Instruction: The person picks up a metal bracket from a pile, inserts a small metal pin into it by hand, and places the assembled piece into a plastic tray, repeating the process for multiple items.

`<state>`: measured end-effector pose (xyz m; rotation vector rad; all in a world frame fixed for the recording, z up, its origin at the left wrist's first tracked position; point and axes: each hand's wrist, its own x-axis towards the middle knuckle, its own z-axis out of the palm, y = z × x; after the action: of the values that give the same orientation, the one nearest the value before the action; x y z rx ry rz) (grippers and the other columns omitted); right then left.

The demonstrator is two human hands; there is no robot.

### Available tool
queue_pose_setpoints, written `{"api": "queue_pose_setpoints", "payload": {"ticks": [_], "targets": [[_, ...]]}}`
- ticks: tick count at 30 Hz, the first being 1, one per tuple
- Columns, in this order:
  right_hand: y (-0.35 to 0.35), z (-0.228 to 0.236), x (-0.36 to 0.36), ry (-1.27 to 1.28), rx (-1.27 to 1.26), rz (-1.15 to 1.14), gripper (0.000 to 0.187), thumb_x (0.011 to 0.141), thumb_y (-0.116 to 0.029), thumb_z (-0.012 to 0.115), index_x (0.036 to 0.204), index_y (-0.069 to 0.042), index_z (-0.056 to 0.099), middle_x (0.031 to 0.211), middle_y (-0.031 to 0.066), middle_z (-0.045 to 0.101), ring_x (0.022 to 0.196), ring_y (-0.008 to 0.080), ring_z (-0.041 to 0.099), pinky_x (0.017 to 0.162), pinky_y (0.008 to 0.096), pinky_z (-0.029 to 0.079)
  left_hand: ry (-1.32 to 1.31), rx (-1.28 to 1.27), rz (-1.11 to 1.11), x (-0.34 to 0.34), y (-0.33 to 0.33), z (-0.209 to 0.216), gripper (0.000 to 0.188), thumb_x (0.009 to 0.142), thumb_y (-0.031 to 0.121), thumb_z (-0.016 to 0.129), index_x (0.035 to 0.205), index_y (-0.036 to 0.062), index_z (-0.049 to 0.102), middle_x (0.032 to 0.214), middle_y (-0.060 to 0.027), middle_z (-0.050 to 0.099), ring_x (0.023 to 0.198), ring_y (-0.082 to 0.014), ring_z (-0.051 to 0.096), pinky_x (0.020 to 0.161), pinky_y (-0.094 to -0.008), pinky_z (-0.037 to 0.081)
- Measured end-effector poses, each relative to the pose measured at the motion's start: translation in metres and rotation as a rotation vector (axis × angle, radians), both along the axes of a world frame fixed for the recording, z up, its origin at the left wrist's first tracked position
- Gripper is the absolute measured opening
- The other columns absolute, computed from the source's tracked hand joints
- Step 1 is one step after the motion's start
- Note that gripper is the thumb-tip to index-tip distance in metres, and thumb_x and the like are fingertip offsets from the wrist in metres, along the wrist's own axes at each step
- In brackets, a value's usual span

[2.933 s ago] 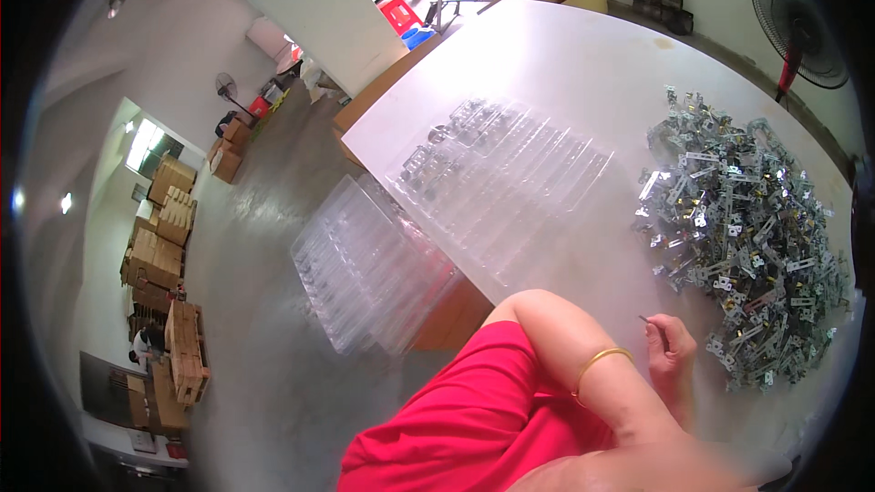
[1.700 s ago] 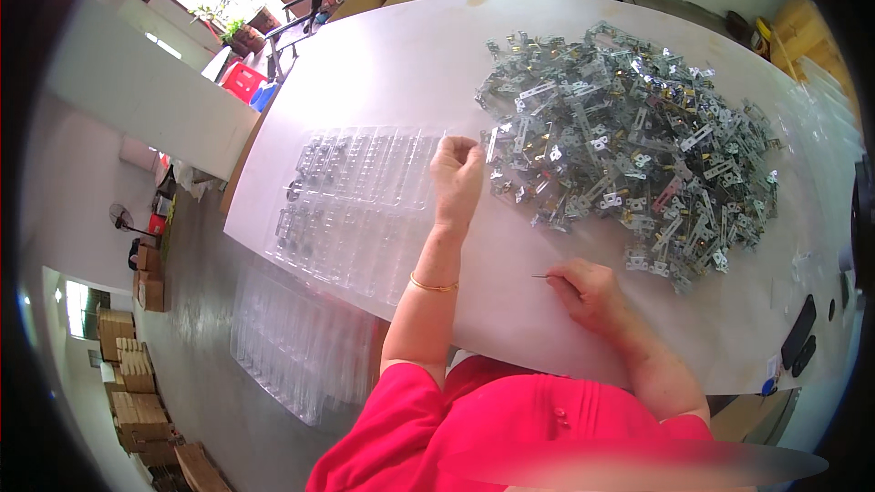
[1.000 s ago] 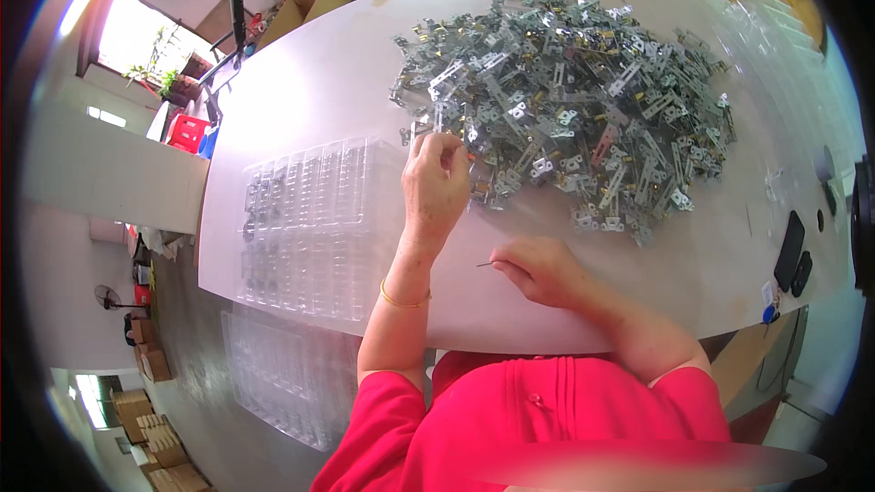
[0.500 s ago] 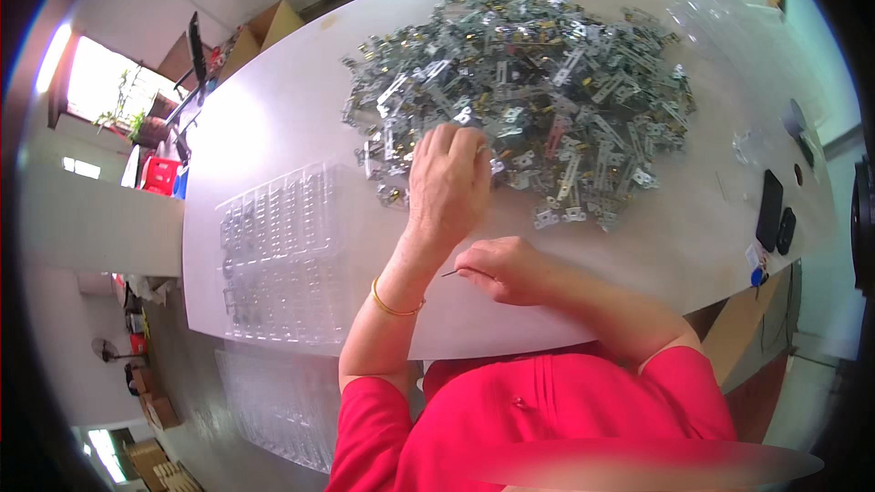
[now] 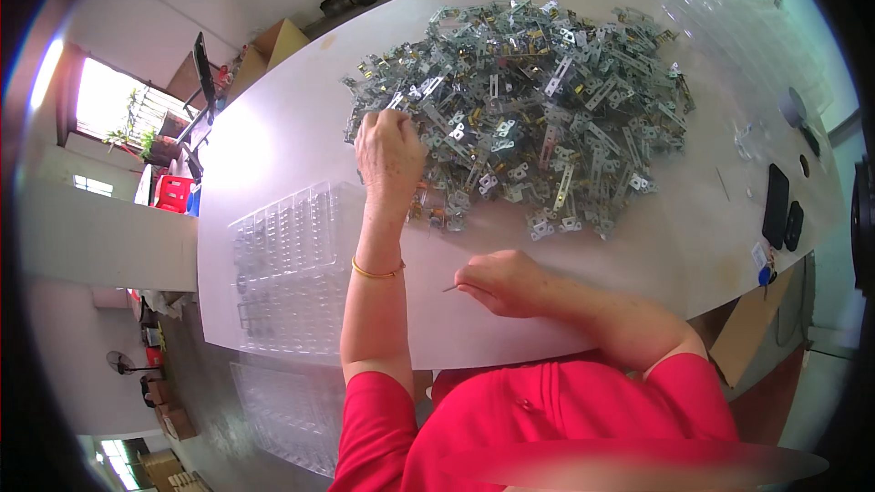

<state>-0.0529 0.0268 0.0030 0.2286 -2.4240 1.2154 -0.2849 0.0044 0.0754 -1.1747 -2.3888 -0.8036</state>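
A broad heap of small metal brackets [image 5: 510, 128], silvery with brass-coloured bits, covers the middle of the white table [image 5: 301, 146]. At the heap's left edge my left hand [image 5: 390, 157] reaches in with curled fingers; its back hides the fingertips and whatever they grip. Nearer to me, in front of the heap, my right hand [image 5: 501, 282] is closed round a thin metal rod [image 5: 448, 289], whose short tip sticks out to the left. A clear plastic tray [image 5: 287, 264] with rows of compartments lies left of my left forearm, small grey parts showing along its left side.
More clear trays [image 5: 287, 410] sit below the table's near left edge. Stacked clear plastic trays [image 5: 729, 27] lie at the far right. On the right stand a black phone-like slab [image 5: 776, 205], a small black object [image 5: 794, 225] and a blue tag [image 5: 765, 275]. A thin rod [image 5: 723, 184] lies nearby.
My left hand has moved left along the heap, from its front middle to its left edge. The right hand stays nearly in place with the rod. The view has shifted slightly.
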Motion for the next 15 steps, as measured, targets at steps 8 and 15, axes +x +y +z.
{"api": "queue_pose_setpoints", "payload": {"ticks": [8, 15], "targets": [[0.0, -0.003, 0.0, -0.02, 0.012, 0.009, 0.009, 0.092, -0.016, 0.067, 0.095, -0.009, 0.062, 0.085, 0.0099, 0.064, 0.077, 0.0332, 0.066, 0.067, 0.044, 0.054, -0.082, -0.056, 0.159, -0.055, -0.011, -0.004, 0.017, 0.09, 0.014, 0.059, 0.093, 0.0027, 0.072, 0.097, -0.0178, 0.067, 0.096, -0.0354, 0.063, 0.087, -0.045, 0.049], [0.001, 0.0, 0.0, 0.023, 0.003, 0.002, 0.01, 0.088, -0.012, 0.07, 0.095, -0.009, 0.064, 0.083, 0.0094, 0.065, 0.074, 0.0334, 0.065, 0.066, 0.0432, 0.052, -0.183, -0.18, 0.059, -0.081, 0.005, -0.016, 0.031, 0.086, 0.021, 0.062, 0.11, 0.0042, 0.069, 0.11, -0.0185, 0.067, 0.112, -0.0364, 0.06, 0.099, -0.0484, 0.044]]}}
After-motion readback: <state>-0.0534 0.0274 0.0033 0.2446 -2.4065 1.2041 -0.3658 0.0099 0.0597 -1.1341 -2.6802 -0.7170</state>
